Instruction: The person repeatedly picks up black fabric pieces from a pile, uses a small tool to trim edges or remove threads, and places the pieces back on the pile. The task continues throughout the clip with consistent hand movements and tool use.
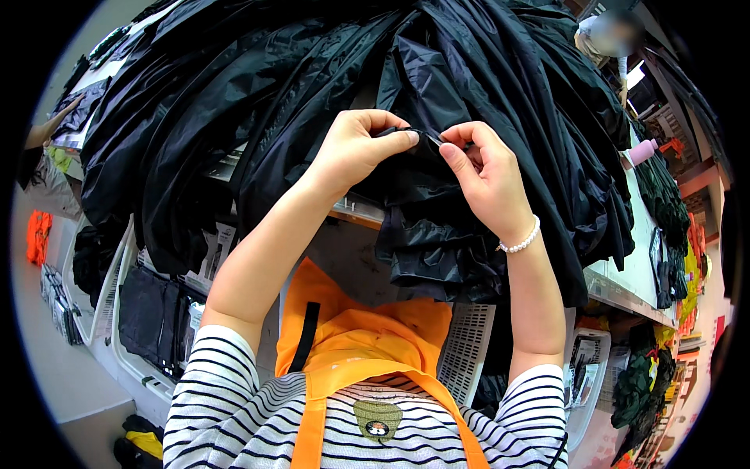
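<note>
A big heap of shiny black fabric garments (312, 78) covers the table in front of me. My left hand (361, 148) pinches a fold of the black fabric at its near edge. My right hand (488, 176), with a white bead bracelet on the wrist, pinches the same fold right beside it; a small thin light-coloured thing, too small to identify, shows between the fingertips of the two hands. Both forearms rise from the lower edge over my orange apron (355, 336) and striped shirt.
White plastic baskets (129, 313) with packed dark items stand under the table at left, another basket (586, 375) at right. A pink bottle (642, 151) stands on the table's right end. Another person (613, 35) stands far right; someone's hand (51, 125) shows at far left.
</note>
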A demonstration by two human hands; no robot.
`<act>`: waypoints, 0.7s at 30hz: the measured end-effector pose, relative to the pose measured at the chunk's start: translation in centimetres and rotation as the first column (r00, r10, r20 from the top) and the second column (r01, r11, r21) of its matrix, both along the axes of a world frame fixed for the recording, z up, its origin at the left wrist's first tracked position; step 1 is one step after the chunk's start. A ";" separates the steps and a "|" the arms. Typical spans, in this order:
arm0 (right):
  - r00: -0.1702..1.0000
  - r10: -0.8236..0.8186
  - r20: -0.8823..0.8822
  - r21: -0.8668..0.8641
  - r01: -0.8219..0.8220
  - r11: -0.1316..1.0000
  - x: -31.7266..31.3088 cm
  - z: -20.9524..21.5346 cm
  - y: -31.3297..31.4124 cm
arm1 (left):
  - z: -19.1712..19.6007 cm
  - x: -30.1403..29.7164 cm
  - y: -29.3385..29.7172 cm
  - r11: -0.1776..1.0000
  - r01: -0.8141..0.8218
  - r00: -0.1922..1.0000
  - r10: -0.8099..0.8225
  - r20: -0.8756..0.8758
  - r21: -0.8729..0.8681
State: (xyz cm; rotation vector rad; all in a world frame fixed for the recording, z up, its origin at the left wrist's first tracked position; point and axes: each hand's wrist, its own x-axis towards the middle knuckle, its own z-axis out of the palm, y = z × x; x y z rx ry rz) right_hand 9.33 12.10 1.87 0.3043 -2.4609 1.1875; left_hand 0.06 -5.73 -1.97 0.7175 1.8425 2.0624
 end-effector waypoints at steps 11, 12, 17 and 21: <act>0.999 0.033 -0.032 0.084 -0.030 0.996 -0.3 0.0 -0.4 | 0.8 0.4 -0.2 0.981 -0.028 0.982 -0.008 -0.186 -0.190; 0.999 0.028 -0.021 0.096 -0.026 0.995 -0.2 0.1 -0.3 | 0.8 0.4 -0.3 0.983 -0.014 0.985 -0.017 -0.170 -0.182; 0.999 0.051 0.009 0.032 -0.051 0.998 -0.2 -0.1 -0.1 | 1.0 0.2 -0.5 0.979 -0.001 0.988 -0.029 -0.149 -0.202; 0.997 0.075 0.007 0.016 -0.075 0.997 -0.3 -0.3 0.0 | 1.2 0.3 -0.5 0.978 0.005 0.988 -0.038 -0.149 -0.210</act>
